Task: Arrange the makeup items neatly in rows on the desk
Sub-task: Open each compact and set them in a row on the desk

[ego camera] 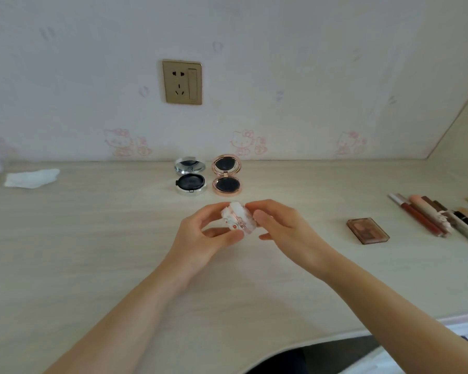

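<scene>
The small decorated jar (238, 218) sits above the bench (92, 252), pinched between left hand (200, 236) and right hand (284, 228), both grips curled round its sides. It looks light, rigid and smooth, so hold it by the sidewall. Behind stand a silver compact (190, 176) and a rose-gold compact (226, 175), both open.
</scene>
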`<action>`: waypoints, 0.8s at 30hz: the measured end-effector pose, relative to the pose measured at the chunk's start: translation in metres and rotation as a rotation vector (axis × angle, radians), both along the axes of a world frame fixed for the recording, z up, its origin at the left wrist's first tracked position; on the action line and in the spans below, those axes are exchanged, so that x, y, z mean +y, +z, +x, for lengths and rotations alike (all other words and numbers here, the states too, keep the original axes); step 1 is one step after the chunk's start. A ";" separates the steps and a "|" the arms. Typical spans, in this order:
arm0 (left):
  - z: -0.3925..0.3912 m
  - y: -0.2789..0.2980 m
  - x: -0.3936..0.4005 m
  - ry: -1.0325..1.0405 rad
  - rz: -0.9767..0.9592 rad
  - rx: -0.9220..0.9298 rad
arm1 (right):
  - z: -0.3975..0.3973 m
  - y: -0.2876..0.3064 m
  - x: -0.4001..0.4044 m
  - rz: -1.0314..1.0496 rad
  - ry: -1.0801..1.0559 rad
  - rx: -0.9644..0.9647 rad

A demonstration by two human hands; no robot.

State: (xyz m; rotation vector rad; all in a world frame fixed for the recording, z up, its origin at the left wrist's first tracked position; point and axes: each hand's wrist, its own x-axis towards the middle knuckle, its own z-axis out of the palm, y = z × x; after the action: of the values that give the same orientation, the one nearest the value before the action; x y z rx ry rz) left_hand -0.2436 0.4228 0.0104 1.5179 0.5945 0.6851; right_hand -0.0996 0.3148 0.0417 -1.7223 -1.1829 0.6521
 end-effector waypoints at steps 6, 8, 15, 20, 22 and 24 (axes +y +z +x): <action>-0.002 0.002 0.001 0.000 -0.001 -0.055 | -0.012 0.003 0.008 -0.050 -0.047 -0.212; -0.003 0.000 0.001 -0.010 0.012 -0.065 | -0.014 0.001 0.010 -0.032 -0.054 -0.283; 0.000 -0.011 0.003 0.040 0.296 0.060 | -0.018 -0.004 0.012 -0.004 -0.092 -0.332; -0.002 -0.009 -0.004 0.071 0.437 0.166 | -0.018 -0.007 0.010 -0.026 -0.059 -0.363; -0.002 -0.007 -0.003 0.073 0.415 0.144 | -0.017 -0.005 0.008 -0.012 -0.048 -0.362; -0.002 -0.007 -0.002 0.070 0.387 0.120 | -0.017 -0.003 0.008 0.002 -0.041 -0.367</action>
State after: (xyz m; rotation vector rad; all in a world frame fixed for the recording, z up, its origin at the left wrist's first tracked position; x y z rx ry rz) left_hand -0.2452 0.4209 0.0036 1.9151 0.6323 0.7988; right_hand -0.1166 0.3228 0.0386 -1.9118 -1.3907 0.3154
